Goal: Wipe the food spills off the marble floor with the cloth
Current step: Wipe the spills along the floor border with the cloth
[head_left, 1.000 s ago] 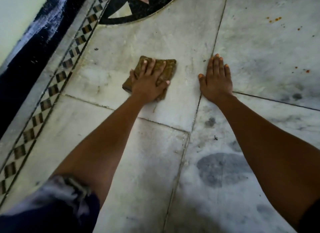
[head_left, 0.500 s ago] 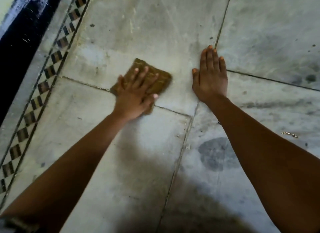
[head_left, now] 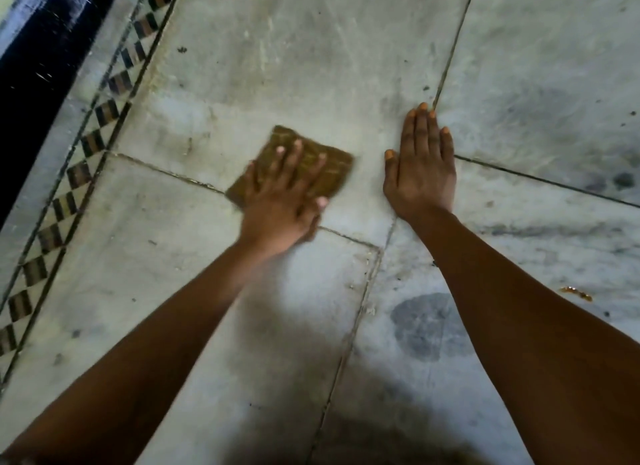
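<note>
Cloth (head_left: 313, 159) slid slightly toward right hand (head_left: 420, 173), folded brown woven square, left hand (head_left: 280, 205) spread flat atop, right palm flat, fingers together on veined marble floor (head_left: 311, 66), orange spill (head_left: 576, 293) nearby.

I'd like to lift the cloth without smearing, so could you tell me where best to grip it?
Probably the far right corner of the cloth: it lies flat and uncovered beyond the left hand pressing it down. Come from above on the right hand side, pinching that free edge with the fingers.
</note>
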Motion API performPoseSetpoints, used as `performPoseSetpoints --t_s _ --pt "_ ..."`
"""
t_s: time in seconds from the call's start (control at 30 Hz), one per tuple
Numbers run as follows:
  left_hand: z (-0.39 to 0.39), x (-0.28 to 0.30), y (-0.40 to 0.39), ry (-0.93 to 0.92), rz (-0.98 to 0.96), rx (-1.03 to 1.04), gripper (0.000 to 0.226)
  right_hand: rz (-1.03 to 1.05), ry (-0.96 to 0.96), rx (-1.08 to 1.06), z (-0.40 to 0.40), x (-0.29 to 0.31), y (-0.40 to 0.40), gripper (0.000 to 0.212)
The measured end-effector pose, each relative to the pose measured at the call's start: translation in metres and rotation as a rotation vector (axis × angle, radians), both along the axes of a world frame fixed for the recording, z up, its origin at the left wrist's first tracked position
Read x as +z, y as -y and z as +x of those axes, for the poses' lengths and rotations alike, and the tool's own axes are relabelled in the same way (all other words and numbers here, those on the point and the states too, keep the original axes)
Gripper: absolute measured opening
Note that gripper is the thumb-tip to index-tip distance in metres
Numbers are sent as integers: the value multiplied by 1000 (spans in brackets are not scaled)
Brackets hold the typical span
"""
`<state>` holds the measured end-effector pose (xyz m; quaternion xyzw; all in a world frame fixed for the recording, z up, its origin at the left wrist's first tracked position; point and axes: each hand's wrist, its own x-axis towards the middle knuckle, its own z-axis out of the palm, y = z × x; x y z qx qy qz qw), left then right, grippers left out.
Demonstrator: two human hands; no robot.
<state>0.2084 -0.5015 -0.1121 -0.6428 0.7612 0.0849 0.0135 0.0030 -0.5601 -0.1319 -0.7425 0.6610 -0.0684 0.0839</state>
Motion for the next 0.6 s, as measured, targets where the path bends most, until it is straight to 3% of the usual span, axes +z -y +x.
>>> performPoseSetpoints --t_s 0.13,0.2,0.27,0.47,0.53,0.6 --pt "73 -4 52 57 41 363 61 12 -11 -12 -1 0 0 60" --pt "78 1 89 6 85 557 60 1 -5 -11 1 0 0 60" --pt "56 4 104 -28 80 619 59 8 -4 -13 1 0 0 60" --pt "-53 -2 8 -45 -10 172 59 11 2 -5 2 4 1 62" --pt "-36 -1 -9 -56 1 49 59 13 2 -8 1 3 -1 63" --pt "4 0 -2 -43 -38 70 60 2 2 -13 1 2 0 62"
